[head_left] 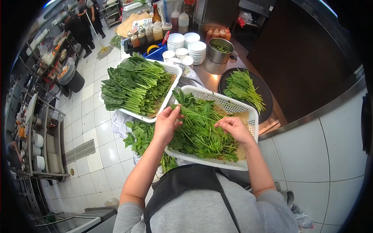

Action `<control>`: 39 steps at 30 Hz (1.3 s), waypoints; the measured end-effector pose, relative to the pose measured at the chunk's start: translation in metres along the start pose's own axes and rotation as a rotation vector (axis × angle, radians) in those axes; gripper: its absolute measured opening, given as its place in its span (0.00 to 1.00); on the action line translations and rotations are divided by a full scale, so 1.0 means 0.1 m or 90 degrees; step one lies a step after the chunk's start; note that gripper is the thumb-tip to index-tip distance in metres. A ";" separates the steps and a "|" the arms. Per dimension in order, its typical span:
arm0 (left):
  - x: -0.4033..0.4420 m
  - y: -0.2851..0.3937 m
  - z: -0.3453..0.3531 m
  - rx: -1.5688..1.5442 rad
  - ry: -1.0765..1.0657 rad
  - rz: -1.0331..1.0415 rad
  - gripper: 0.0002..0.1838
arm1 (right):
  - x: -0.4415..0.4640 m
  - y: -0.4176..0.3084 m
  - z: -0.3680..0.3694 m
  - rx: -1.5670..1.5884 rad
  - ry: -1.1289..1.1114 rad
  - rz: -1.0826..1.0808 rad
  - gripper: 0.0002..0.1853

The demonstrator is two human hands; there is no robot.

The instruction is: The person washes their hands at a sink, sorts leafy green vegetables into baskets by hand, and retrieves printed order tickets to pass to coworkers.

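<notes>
Leafy greens [206, 143] lie loose in a white perforated basket [254, 116] in front of me. Over its left side, my left hand [166, 123] pinches a leafy green stalk, with leaves showing at its fingertips. My right hand [236, 130] is over the basket's right side, thumb and fingers pressed together around what looks like the thin stem end. A second white basket [178, 73] to the left holds neatly lined-up greens [136, 85], stems toward me. More loose greens [142, 136] lie on plastic left of the nearer basket.
On a round black board [266, 105] at right lies a bunch of greens [243, 87]. Behind stand stacked white bowls [197, 52], a metal pot [220, 54] and sauce bottles [183, 22]. At far left, people [77, 31] stand near a mop [104, 50] and a bin [72, 75].
</notes>
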State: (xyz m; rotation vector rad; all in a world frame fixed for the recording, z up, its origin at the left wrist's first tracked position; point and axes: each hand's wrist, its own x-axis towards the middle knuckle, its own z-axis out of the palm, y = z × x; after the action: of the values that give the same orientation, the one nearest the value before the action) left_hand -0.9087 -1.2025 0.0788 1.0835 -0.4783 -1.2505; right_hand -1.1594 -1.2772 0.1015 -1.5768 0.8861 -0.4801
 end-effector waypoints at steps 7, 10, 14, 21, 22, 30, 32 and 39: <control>0.09 0.12 -0.10 0.184 0.039 0.081 0.16 | 0.43 -0.28 -0.38 -0.102 0.030 -0.073 0.12; 0.12 0.15 -0.19 0.293 0.067 0.149 0.20 | 1.00 -0.28 -0.75 -0.199 0.088 -0.112 0.12; 0.00 0.12 -0.37 0.733 0.075 0.270 0.20 | 1.55 -0.24 -1.36 -0.255 0.206 -0.122 0.13; -0.15 0.22 -0.27 0.816 0.044 0.098 0.14 | 1.56 0.80 -2.53 -0.419 0.450 0.032 0.14; -0.19 0.26 -0.17 0.840 0.026 0.166 0.12 | 1.48 1.06 -2.65 -0.443 0.449 0.074 0.16; -0.09 0.52 0.38 0.545 -0.145 0.220 0.10 | 1.04 0.96 -1.85 -0.384 0.368 -0.065 0.26; 0.01 0.63 0.50 0.502 -0.104 0.202 0.12 | 0.79 0.29 -1.08 -0.093 0.140 -0.151 0.22; 0.23 0.95 0.62 0.316 -0.077 0.017 0.16 | 0.51 -0.12 0.49 -0.022 -0.101 -0.092 0.19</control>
State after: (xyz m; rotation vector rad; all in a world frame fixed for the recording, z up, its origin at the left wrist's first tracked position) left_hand -0.9025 -1.2535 0.1825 1.4121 -0.9264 -1.2086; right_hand -1.0884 -1.2849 0.0941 -1.6940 0.6655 -0.4361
